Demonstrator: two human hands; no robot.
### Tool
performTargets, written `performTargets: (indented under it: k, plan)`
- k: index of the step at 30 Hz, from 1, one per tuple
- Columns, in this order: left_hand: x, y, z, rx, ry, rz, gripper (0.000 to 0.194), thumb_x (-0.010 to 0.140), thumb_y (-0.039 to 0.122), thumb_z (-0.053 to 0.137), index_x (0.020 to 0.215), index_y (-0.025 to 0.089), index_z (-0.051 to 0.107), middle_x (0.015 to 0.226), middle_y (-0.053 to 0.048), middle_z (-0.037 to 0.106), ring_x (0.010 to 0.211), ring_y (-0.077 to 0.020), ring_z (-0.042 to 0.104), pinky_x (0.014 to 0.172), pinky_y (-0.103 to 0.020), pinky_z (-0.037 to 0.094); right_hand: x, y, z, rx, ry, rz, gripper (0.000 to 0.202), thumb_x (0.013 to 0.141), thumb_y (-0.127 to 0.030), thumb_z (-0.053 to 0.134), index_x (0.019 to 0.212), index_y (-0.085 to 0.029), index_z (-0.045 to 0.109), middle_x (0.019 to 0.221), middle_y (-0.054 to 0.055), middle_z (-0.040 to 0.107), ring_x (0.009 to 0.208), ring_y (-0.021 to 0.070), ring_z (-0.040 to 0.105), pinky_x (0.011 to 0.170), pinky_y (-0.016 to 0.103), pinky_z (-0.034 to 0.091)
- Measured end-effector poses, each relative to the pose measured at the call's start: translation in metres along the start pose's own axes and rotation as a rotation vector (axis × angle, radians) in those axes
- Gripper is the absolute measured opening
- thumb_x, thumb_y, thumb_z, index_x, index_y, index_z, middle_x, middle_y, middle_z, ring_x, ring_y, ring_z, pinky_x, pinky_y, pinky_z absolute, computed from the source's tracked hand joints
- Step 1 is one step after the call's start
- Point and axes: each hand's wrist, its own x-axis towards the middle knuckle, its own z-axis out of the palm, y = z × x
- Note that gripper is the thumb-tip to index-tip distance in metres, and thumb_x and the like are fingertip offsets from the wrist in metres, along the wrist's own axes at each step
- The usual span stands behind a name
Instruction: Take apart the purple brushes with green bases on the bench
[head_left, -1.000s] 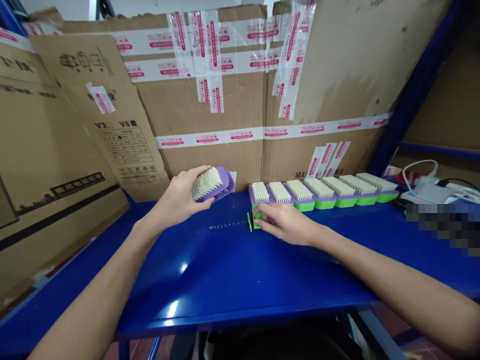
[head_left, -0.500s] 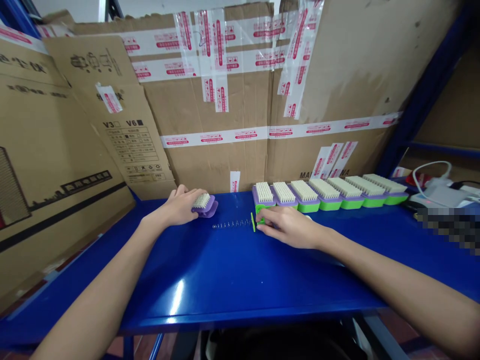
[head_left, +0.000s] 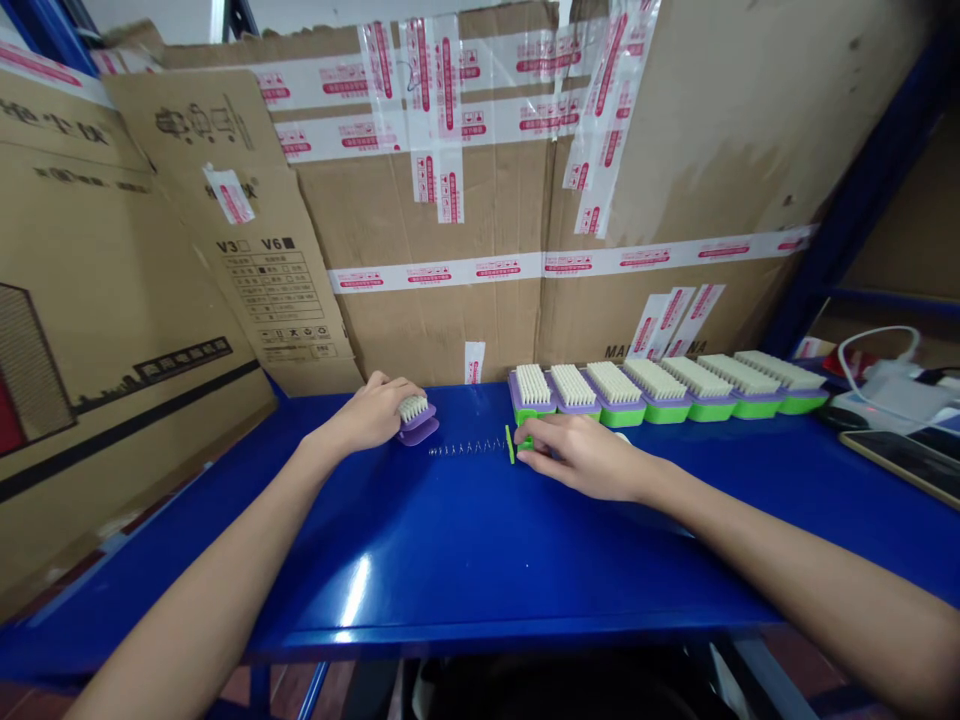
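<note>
My left hand (head_left: pixel 375 410) is closed over a small purple brush head (head_left: pixel 417 422) with pale bristles facing up, at the left of the blue table. The fingers cover part of its bristles. My right hand (head_left: pixel 581 452) pinches a thin bright-green plastic piece (head_left: pixel 511 445) that stands on edge. Between the hands a thin metal coil spring (head_left: pixel 466 448) lies stretched out sideways, its right end close to the green piece. Whether the spring is joined to it I cannot tell. Just behind my right fingers is the leftmost brush (head_left: pixel 532 385) of a row, with purple rim and green base.
Several like brushes (head_left: pixel 656 385) stand side by side along the back right of the blue table (head_left: pixel 450 560). Taped cardboard (head_left: pixel 450 330) walls the back and left. On the right lie a phone (head_left: pixel 911 465) and a white charger with cable (head_left: pixel 885 385).
The view has shifted slightly. My left hand has slid a little rightward over the brush head, covering more bristles. My right hand and the green piece stay about where they were.
</note>
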Motion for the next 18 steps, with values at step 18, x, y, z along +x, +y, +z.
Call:
performTargets:
  k: [18]
  plan:
    - [-0.001,0.05,0.015,0.247,0.153,-0.335,0.063,0.102,0.056,0.04,0.133,0.008,0.066,0.142,-0.028,0.062,0.133,-0.0473,0.053,0.107,-0.057,0.046,0.0,0.003,0.005,-0.01,0.025,-0.001,0.02,0.109,-0.035,0.054,0.107,-0.02,0.066,0.078,0.0,0.061,0.066,0.0146,0.053,0.064,0.03,0.036]
